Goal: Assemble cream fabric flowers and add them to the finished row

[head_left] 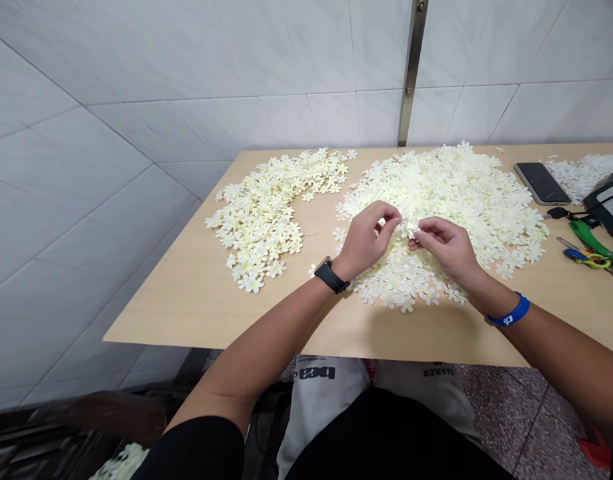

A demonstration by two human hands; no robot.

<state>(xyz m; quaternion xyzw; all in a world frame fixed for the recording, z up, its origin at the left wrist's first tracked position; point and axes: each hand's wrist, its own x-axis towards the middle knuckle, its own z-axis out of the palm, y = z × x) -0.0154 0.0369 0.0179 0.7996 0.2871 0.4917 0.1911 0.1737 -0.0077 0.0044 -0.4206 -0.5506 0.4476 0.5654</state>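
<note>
Over the large pile of loose white artificial flowers (451, 187), both of my hands meet at one small artificial flower (409, 228). My left hand (366, 239), with a black watch at the wrist, pinches it from the left between thumb and forefinger. From the right, my right hand (447, 252) has its thumb and fingers closed on the petals, and a blue band circles that wrist. Any thin stem between the fingertips is too small to make out. To the left lies a curved heap of flowers (261, 220) with yellowish centres.
A phone (542, 183) lies at the right, beside white small pieces (586, 175) and a dark box (609, 203). Scissors (589, 257) and a green-handled tool (593, 240) are nearer. The tiled wall (311, 60) borders the table (186, 307) behind.
</note>
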